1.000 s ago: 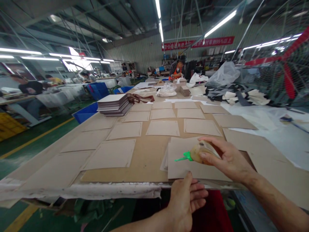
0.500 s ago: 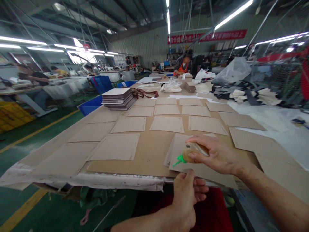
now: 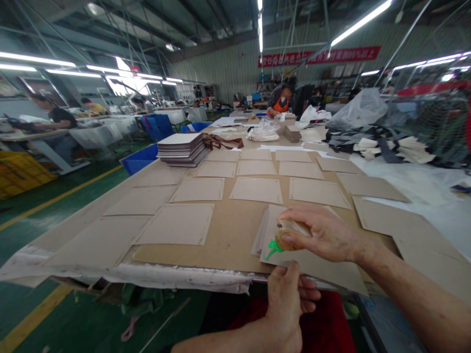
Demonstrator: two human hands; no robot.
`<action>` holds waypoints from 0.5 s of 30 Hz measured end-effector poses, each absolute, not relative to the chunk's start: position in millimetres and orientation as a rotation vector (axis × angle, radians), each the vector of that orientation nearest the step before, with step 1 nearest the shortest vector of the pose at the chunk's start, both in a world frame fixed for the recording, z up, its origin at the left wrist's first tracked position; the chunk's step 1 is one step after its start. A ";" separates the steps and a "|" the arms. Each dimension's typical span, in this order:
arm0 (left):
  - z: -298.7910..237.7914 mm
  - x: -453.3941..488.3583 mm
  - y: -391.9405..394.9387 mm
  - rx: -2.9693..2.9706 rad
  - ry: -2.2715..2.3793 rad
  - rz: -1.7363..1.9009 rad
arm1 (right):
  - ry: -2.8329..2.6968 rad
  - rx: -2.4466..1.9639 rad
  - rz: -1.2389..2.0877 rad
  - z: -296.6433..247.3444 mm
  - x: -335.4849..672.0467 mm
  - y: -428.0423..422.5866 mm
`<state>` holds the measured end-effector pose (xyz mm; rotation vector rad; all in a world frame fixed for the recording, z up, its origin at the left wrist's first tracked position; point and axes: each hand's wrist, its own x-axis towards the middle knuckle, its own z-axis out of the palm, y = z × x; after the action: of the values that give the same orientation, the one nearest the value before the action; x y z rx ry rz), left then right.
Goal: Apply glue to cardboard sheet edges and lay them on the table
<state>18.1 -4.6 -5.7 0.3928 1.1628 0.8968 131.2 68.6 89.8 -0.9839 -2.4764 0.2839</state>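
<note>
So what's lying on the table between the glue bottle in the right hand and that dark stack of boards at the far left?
In the head view, flat cardboard sheets lie spread across that stretch.

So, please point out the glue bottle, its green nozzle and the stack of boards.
glue bottle [image 3: 290,234], head view, on its amber body
green nozzle [image 3: 271,248], head view, mid-spout
stack of boards [image 3: 183,148], head view, its front edge

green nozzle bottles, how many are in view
1. The green nozzle bottle is in the right hand, over the sheet stack at the table's near edge; the left hand pins that stack. Others could be hidden among far clutter.
</note>
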 end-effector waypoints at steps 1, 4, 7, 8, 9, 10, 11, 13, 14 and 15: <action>-5.7 18.1 -4.3 0.394 1.167 0.892 | -2.486 -0.981 0.289 90.0 130.9 69.7; -7.1 18.8 -3.0 0.398 1.155 0.900 | -2.495 -1.003 0.295 89.1 131.3 74.8; -8.8 20.1 -0.8 0.377 1.155 0.874 | -2.461 -1.059 0.221 86.7 135.7 84.0; -8.9 20.4 -0.2 0.371 1.161 0.856 | -2.445 -1.081 0.186 85.7 138.1 88.0; -8.9 20.7 0.4 0.370 1.169 0.843 | -2.430 -1.106 0.159 84.6 140.7 92.4; -8.6 20.7 0.8 0.373 1.175 0.833 | -2.416 -1.133 0.141 83.5 143.3 96.9; -8.3 20.7 1.0 0.377 1.179 0.831 | -2.401 -1.160 0.131 82.3 145.8 101.6; -7.7 20.3 1.2 0.391 1.182 0.837 | -2.372 -1.207 0.126 79.9 150.0 110.8; -7.7 20.1 1.3 0.397 1.181 0.838 | -2.357 -1.226 0.120 78.7 151.5 115.1; -7.9 20.0 1.4 0.403 1.181 0.838 | -2.343 -1.238 0.112 77.7 152.6 119.1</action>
<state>20.0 1.4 -7.9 0.4027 1.1809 0.8381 152.6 119.1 77.7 -1.2385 -2.3430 0.1117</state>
